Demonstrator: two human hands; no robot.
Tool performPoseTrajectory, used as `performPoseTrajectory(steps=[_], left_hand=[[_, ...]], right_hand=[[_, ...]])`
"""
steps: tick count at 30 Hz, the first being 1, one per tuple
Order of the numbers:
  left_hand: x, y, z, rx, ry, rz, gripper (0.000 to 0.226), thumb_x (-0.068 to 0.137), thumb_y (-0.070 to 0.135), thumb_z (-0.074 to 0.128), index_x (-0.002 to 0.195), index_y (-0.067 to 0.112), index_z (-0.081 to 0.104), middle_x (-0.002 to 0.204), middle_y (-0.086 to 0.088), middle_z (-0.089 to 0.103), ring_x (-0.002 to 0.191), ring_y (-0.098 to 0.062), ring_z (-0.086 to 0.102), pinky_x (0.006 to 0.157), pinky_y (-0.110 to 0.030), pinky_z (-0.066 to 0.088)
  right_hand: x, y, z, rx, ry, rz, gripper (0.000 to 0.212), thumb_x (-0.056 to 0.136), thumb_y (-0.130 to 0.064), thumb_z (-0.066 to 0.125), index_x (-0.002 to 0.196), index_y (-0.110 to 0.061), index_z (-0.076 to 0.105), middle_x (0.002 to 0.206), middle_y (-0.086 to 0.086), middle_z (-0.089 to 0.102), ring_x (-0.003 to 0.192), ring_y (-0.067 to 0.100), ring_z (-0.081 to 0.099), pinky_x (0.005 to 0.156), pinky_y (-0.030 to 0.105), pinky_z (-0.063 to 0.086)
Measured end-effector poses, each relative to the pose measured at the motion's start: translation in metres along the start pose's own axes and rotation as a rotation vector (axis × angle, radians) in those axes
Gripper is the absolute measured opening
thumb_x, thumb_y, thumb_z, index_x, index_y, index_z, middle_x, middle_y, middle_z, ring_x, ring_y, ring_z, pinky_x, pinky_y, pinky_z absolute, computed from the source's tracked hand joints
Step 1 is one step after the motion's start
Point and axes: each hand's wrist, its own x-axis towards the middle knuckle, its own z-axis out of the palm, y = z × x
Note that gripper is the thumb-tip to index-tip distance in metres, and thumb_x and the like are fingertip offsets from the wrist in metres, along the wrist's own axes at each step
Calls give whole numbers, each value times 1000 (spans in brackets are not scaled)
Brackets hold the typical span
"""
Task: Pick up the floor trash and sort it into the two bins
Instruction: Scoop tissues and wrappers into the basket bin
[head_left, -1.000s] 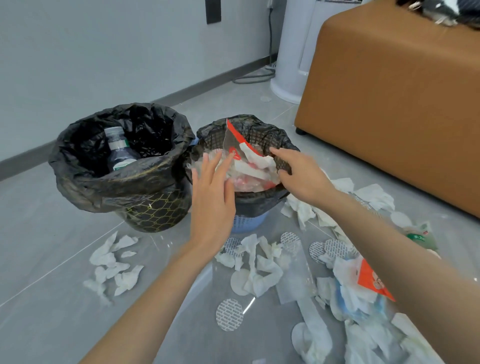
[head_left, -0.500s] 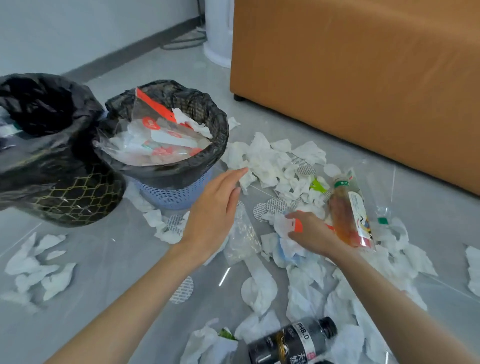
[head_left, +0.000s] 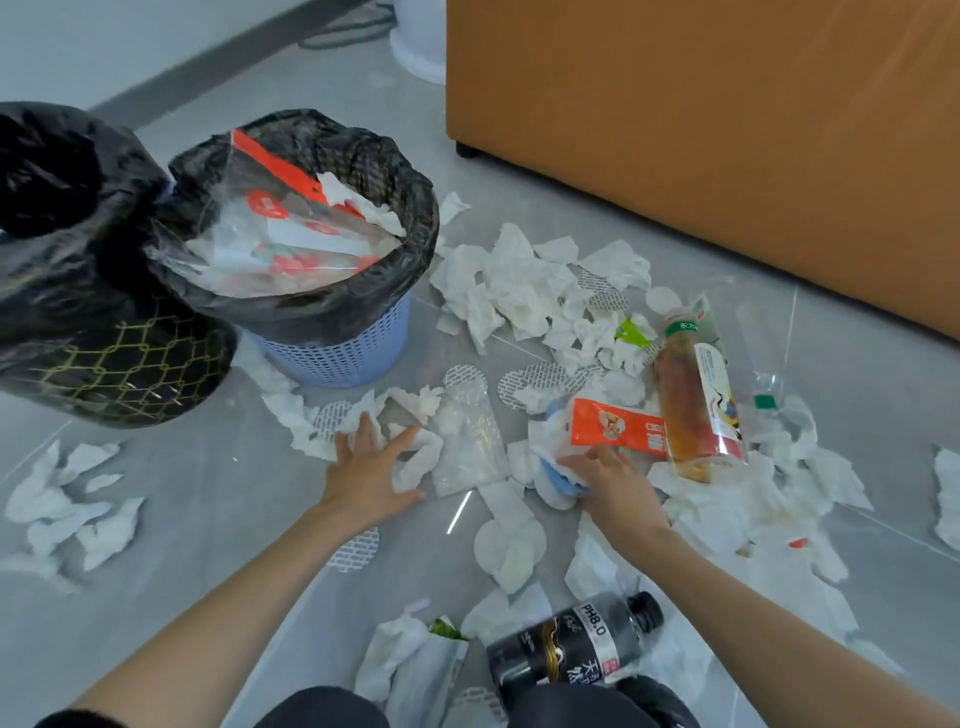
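The left hand (head_left: 371, 473) lay flat and released, its fingers spread over crumpled tissues (head_left: 514, 280) on the grey floor (head_left: 182, 493), with one twisted tissue between forefinger and thumb. The right hand (head_left: 608, 483) had its fingers curled into a white and blue wad (head_left: 550, 457). It seemed to be gripping it, though the fingertips were buried in the paper. An orange packet (head_left: 618, 428) lay on top of that wad, touching a tea bottle (head_left: 696, 405) lying on its side. Between the hands lay a clear bag (head_left: 467, 441), hard to tell from the floor beneath it. A black bottle (head_left: 576, 644) lay close to the person, its base hidden by a dark knee at the bottom edge. Further off, the blue bin (head_left: 337, 343), lined in black, was heaped with clear wrappers (head_left: 280, 244). The black bin (head_left: 104, 364) touched it and was cut off by the left edge, its contents out of sight. A brown sofa (head_left: 727, 130) stood behind the litter.
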Motion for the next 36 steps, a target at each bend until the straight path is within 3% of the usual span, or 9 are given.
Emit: performPoseTrajectory(steps=[4, 7, 12, 17, 20, 24, 27, 30, 36], left_hand=[[-10, -1, 10, 68, 136, 86, 68, 77, 50, 60, 140, 39, 36, 152, -7, 20, 139, -38, 15, 115, -41, 21], [-19, 5, 12, -19, 232, 175, 42, 87, 21, 60, 128, 29, 53, 141, 0, 37, 124, -30, 31, 100, -33, 37], [-24, 6, 12, -135, 293, 287, 26, 83, 10, 65, 106, 20, 65, 136, -1, 40, 116, -28, 44, 88, -32, 44], [-30, 7, -2, -55, 437, 252, 57, 66, 41, 79, 117, 29, 55, 152, 0, 17, 126, -28, 27, 101, -37, 31], [-27, -1, -8, -1, 246, 158, 89, 64, 49, 78, 140, 39, 31, 157, 2, -1, 136, -29, 11, 110, -44, 23], [-25, -11, -1, 67, 91, 151, 71, 79, 44, 68, 141, 36, 35, 155, 4, 17, 134, -31, 23, 109, -35, 28], [-29, -11, 4, 46, 174, 155, 47, 86, 29, 62, 131, 35, 50, 143, 4, 35, 116, -29, 39, 99, -33, 37], [-33, -13, 1, 89, 194, 163, 54, 88, 8, 50, 135, 34, 46, 139, -2, 40, 111, -31, 48, 94, -35, 40], [-42, -13, -13, 87, 230, 141, 53, 90, 11, 47, 136, 35, 43, 133, 4, 53, 109, -24, 59, 84, -31, 43]], right_hand=[[-2, -6, -3, 27, 34, -24, 49, 87, 0, 49, 129, -26, 56, 118, 3, 57, 110, 25, 54, 71, 29, 39], [-1, -13, -9, 102, 101, 16, 38, 89, -9, 51, 123, -24, 59, 111, 4, 62, 98, 28, 59, 66, 30, 41], [6, -33, -23, 97, -134, 116, 56, 85, -7, 50, 136, -25, 38, 130, 12, 46, 115, 34, 50, 87, 39, 47], [6, -71, -49, -168, -182, 24, 67, 82, -28, 65, 139, -25, 30, 134, 12, 36, 124, 39, 36, 96, 45, 41], [7, -85, -46, -210, -354, -36, 100, 72, -27, 78, 147, -36, 14, 143, 8, 24, 130, 38, 28, 95, 43, 42], [1, -80, -15, -394, -419, -10, 123, 68, -26, 84, 148, -41, -9, 156, 10, -3, 134, 42, 22, 97, 41, 43], [-3, -68, -1, -380, -282, -46, 111, 72, -28, 80, 147, -43, 1, 153, 6, 8, 124, 38, 32, 84, 33, 48], [-1, -57, -4, -279, -168, -106, 78, 81, -24, 72, 144, -39, 26, 145, 0, 30, 118, 31, 40, 84, 31, 49], [3, -50, -3, -185, -61, -160, 44, 87, -23, 64, 130, -28, 51, 127, -3, 52, 112, 22, 48, 85, 31, 48]])
